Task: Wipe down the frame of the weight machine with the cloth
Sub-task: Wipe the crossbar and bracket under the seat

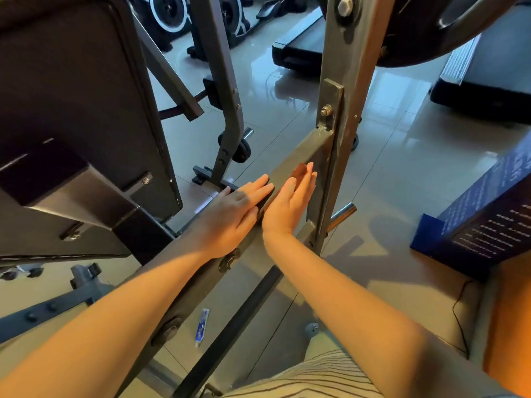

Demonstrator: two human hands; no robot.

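On the frame bar [304, 147], left hand [232, 214] and right hand [287, 205] lie flat, fingers straight; seemingly a dark cloth [265, 201] under the left fingers [258, 186].

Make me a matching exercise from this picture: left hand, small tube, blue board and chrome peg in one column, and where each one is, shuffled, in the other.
1 left hand
2 small tube
3 blue board
4 chrome peg

A lying flat on the floor tiles
B sticking out of the upright post
C flat on the slanted frame bar
D propped at the right edge of view

Pairs: 1-C, 2-A, 3-D, 4-B
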